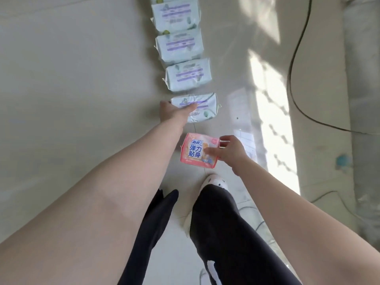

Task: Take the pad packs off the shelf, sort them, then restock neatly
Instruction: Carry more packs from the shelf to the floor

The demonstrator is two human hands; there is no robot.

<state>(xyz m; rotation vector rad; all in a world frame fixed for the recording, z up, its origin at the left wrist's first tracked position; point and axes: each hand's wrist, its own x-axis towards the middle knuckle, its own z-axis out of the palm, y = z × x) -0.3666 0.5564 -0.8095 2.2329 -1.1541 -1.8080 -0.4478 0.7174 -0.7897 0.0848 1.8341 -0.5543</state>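
Several pale green pad packs with purple bands lie in a row on the tiled floor, running away from me; the nearest one (203,108) has my left hand (174,112) on its left end, thumb over the top and fingers hidden behind it. Farther along lie another green pack (188,76) and one more (180,46). Closer to me, my right hand (228,151) pinches the right edge of a pink pad pack (195,150) with blue and white lettering, held just above or on the floor.
My legs in black trousers and a white shoe (213,182) stand just below the pink pack. A black cable (296,68) curves across the floor at right. Bright sunlight patches fall on the tiles (273,120) right of the row.
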